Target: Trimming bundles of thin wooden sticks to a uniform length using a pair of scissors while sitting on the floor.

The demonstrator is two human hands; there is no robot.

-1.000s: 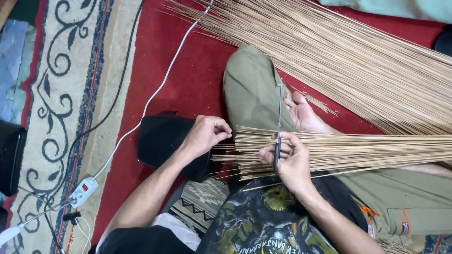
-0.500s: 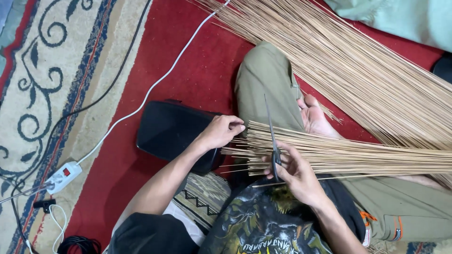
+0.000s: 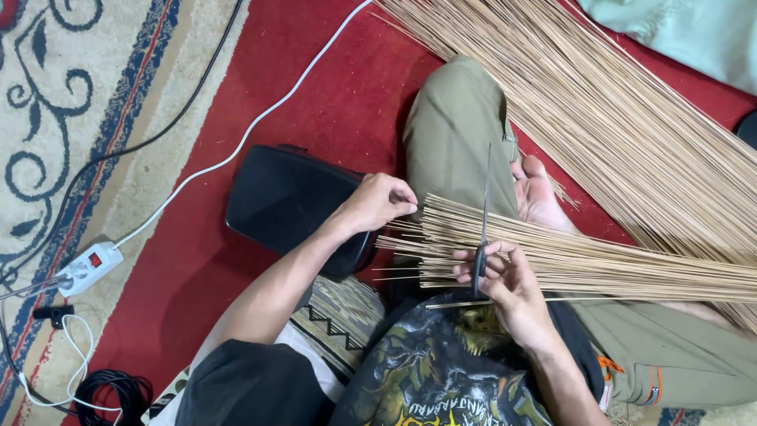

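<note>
Two hands work: my left hand point(image 3: 377, 203) pinches the stick bundle's point(image 3: 568, 256) ends across my lap, no longer flush; my right hand point(image 3: 505, 278) has turned the clamped scissors point(image 3: 482, 229) upright to trim.

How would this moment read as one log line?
left hand: pinching stick bundle ends | right hand: holding knife upright on bundle | posture: seated on red carpet

Floor: red carpet point(image 3: 315, 102) with patterned border — carries loose stick pile point(image 3: 631, 118), black bag point(image 3: 292, 201), white power strip point(image 3: 88, 268), cables point(image 3: 110, 390).
</note>
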